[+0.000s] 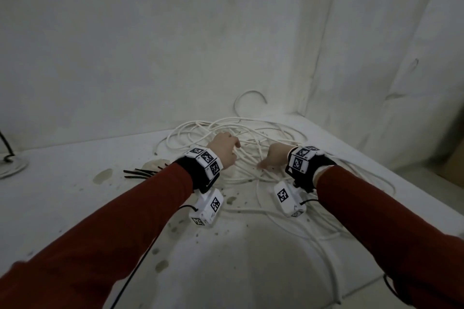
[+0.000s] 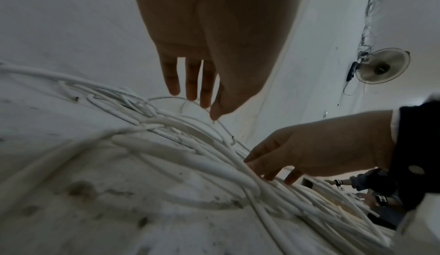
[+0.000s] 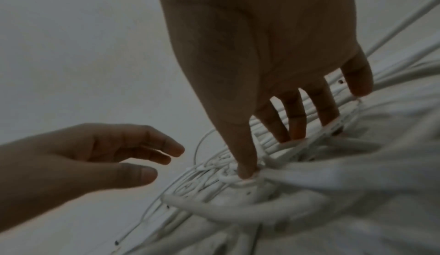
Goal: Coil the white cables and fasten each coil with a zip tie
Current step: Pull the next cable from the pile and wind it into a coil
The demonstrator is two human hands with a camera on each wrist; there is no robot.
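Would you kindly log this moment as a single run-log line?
stage: sorting tangle | left hand: open above white cables | right hand: open, fingertips on cables | zip ties: untouched on table

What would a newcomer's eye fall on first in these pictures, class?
A loose tangle of white cables sprawls across the stained table near the wall corner. Both hands reach into it: the left hand above the strands, the right hand with fingers spread on them. Black zip ties lie untouched to the left.

Right hand (image 3: 269, 67) fingertips on tangled white cables (image 3: 238, 212).
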